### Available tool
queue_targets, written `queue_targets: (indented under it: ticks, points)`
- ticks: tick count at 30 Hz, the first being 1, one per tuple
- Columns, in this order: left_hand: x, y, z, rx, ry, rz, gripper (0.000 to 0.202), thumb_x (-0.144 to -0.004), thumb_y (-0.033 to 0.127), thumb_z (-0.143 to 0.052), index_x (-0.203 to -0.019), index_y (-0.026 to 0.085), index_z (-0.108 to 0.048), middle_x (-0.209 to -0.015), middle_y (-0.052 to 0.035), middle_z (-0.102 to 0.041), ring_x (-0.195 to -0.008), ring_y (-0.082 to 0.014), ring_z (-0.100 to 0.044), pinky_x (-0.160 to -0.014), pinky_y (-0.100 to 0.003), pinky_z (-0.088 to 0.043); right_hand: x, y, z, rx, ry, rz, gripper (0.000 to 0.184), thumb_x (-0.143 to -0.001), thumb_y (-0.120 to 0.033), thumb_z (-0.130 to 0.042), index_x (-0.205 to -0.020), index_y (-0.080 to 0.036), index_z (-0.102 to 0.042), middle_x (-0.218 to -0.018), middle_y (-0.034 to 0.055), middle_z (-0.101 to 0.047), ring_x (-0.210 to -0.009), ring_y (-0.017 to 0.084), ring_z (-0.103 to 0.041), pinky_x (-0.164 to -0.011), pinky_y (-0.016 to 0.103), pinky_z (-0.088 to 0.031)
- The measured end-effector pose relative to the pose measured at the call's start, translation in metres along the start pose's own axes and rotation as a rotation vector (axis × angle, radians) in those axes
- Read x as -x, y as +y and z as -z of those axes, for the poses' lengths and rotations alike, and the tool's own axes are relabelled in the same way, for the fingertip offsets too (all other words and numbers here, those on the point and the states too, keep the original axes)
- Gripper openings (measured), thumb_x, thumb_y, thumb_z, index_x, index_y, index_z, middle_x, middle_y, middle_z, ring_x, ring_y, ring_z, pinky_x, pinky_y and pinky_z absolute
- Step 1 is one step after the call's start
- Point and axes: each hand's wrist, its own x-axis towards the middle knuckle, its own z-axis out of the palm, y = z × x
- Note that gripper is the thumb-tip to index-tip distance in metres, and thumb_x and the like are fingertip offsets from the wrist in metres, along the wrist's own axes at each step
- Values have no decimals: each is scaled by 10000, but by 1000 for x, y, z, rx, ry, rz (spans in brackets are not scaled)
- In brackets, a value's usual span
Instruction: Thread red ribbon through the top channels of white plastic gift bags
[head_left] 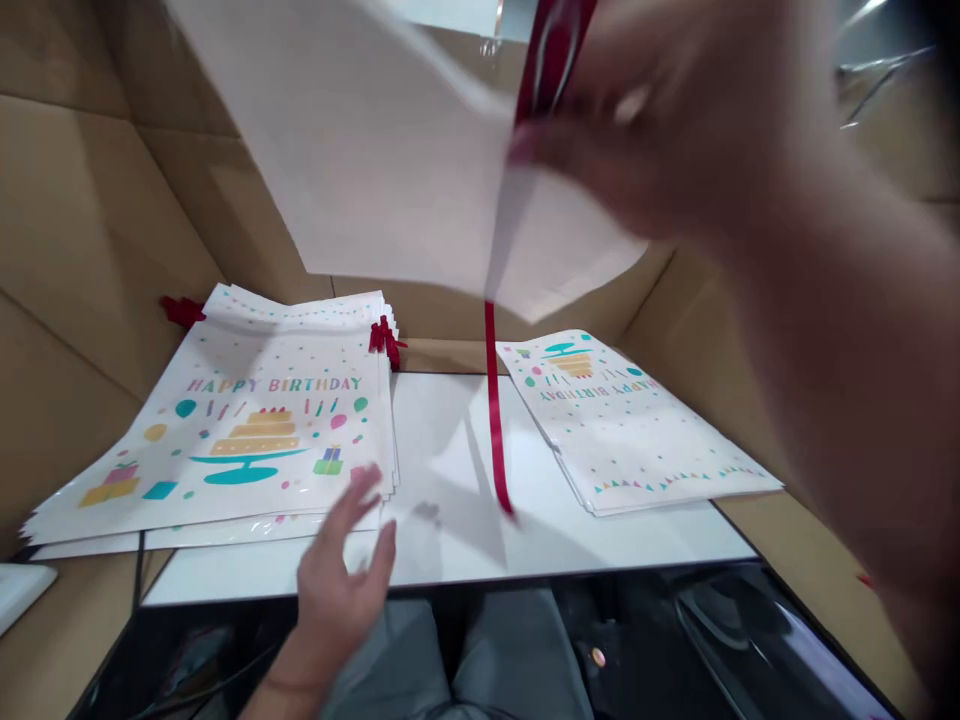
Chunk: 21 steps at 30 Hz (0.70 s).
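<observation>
My right hand (660, 130), blurred, is raised at the upper right. It pinches the edge of a white sheet (405, 190) whose visible side is plain. By its fingertips is a dark red strip (534, 70) with a thin metal loop on it. From below the sheet hangs a red ribbon (495, 420), its end close to the white board. My left hand (345, 580), fingers spread and empty, hovers at the front edge by a stack of "Happy Birthday" sheets (277, 345). Red ribbon bunches (384, 340) stick out at that stack's upper corners.
A second pile of birthday sheets (622, 420) lies upside down on the right. Both piles rest on a white board (442, 440). Brown cardboard walls (67, 200) surround it. A white object (22, 590) sits at the left edge. My lap (465, 650) shows below.
</observation>
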Motion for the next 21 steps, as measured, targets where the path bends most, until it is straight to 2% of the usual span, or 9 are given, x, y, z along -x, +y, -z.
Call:
queue_targets:
  ticks: [3,4,6,9,11,13,15,17,21]
  points:
    - [-51,-10,4,-170,270,-125,1085,-761,176,-799,-1599,324,-127,-1674,-129,-126,-1505,-369,-259,-1028,-500,-546,59,-1,-36,656,-60,575,302,-936,-273,-614,-663,-168,-692,-708,-69,-611,-744,49,-592,-583,201,-349]
    - [-64,-14,8,-339,327,-181,1177,-726,194,-833,-1604,352,-65,-1695,-79,-3,-1543,-392,-73,-1152,-591,-394,81,5,-48,714,-9,707,282,-950,-242,-605,-684,-181,-681,-691,-62,-609,-667,56,-559,-540,224,-340]
    - [-82,-23,15,-595,438,-325,1270,-667,258,-883,-1607,367,-36,-1693,-7,112,-1536,-425,30,-1231,-661,-121,124,20,-71,742,-6,860,182,-938,-190,-625,-761,-191,-664,-740,-46,-630,-622,79,-506,-521,277,-366]
    - [-80,-40,23,-713,449,-450,964,-691,275,-850,-1535,311,-385,-1691,-28,-132,-1530,-447,-29,-1216,-666,-43,182,45,-98,662,-90,806,106,-944,-196,-629,-839,-187,-637,-824,-22,-641,-633,91,-469,-545,303,-385]
    - [-63,-54,25,-730,295,-442,541,-778,175,-739,-1301,274,-639,-1527,-58,-497,-1516,-418,-186,-1193,-678,-16,218,58,-112,611,-133,723,53,-932,-191,-649,-881,-178,-638,-856,-18,-656,-646,93,-479,-562,303,-387]
    - [-40,-65,26,-743,104,-435,355,-809,76,-629,-1111,245,-708,-1223,-47,-730,-1373,-370,-484,-1185,-674,-20,251,67,-125,566,-166,609,29,-920,-162,-657,-943,-176,-647,-897,-12,-685,-688,101,-522,-604,298,-411]
    - [-18,-69,27,-739,-35,-430,326,-794,47,-587,-1051,211,-704,-1037,-41,-782,-1119,-321,-674,-1183,-657,-111,281,70,-139,522,-180,458,99,-924,-137,-639,-1011,-181,-648,-938,6,-706,-757,119,-565,-659,299,-440]
    - [-1,-62,26,-704,-147,-410,286,-806,71,-578,-1043,181,-693,-1030,-66,-778,-983,-298,-709,-1151,-625,-240,306,69,-151,483,-160,299,152,-923,-114,-616,-1056,-179,-646,-960,28,-716,-818,139,-586,-700,304,-459]
    - [21,-17,3,-432,-392,-440,302,-882,160,-622,-1182,164,-647,-1203,-114,-718,-1121,-304,-634,-1034,-504,-422,334,58,-168,405,-101,91,194,-882,-67,-589,-1042,-156,-654,-994,59,-719,-866,175,-583,-750,326,-488]
